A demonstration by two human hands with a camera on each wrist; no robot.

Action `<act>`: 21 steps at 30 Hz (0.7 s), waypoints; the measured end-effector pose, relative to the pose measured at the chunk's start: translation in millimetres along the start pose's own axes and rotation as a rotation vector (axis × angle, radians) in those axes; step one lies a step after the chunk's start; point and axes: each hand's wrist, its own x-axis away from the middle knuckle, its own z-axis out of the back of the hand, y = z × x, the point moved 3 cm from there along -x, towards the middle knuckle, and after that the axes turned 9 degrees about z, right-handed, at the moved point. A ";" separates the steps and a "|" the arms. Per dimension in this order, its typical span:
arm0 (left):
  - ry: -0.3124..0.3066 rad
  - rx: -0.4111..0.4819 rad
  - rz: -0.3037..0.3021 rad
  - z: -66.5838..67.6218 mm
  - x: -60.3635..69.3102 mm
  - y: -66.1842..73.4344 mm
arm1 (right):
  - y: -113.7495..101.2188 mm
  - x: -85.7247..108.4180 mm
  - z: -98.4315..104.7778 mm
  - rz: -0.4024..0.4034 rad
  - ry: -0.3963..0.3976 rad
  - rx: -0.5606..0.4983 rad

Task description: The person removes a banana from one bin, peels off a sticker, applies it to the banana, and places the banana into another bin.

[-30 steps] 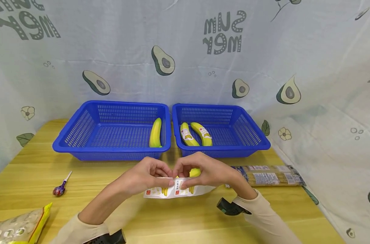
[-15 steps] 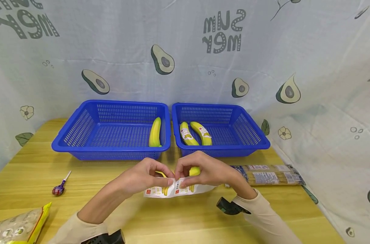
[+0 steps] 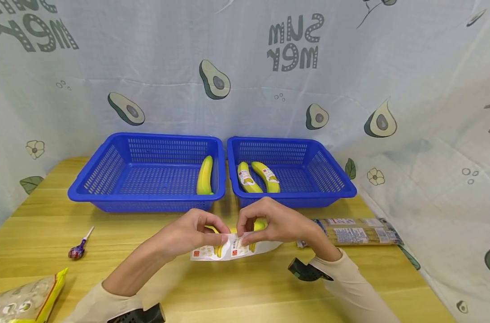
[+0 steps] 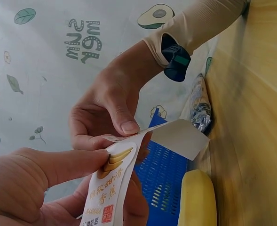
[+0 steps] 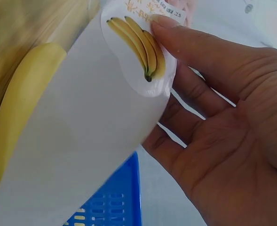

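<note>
At the lower left of the head view, a yellow-edged bag (image 3: 24, 298) is cut off by the frame. Above it, a lollipop (image 3: 78, 249) is laid on the wooden table (image 3: 212, 291), its stick pointed to the upper right. Left of centre, a yellow banana (image 3: 205, 175) is lodged at the right side of the left blue basket (image 3: 144, 197). In the lower middle, a sticker strip (image 3: 231, 254) is held up between both hands. Its upper edge is pinched by the left hand (image 3: 188, 229), the thumb and forefinger clamped on it. Behind the strip, a loose banana (image 3: 261, 225) is partly hidden. Just beside the left hand's tips, the strip is pinched by the thumb and forefinger of the right hand (image 3: 272, 220); whether a sticker's edge is lifted there cannot be told. In the right blue basket (image 3: 293, 196), above that hand, two stickered bananas (image 3: 266, 175) are set side by side. At the right, a long clear packet (image 3: 362, 232) is partly covered by the right wrist.
</note>
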 end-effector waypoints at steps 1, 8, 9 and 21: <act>0.002 0.000 0.002 0.2 -0.3 -0.4 | 0.5 0.8 0.9 -0.009 -0.001 0.009; 0.018 -0.004 0.020 1.4 -2.2 -3.5 | 4.3 6.3 4.0 -0.073 -0.020 0.026; 0.020 -0.003 0.025 1.5 -2.2 -4.0 | 4.7 6.9 4.0 -0.078 -0.024 0.021; 0.077 -0.066 0.026 3.5 -2.6 -5.8 | 5.0 10.3 8.2 -0.052 -0.059 0.004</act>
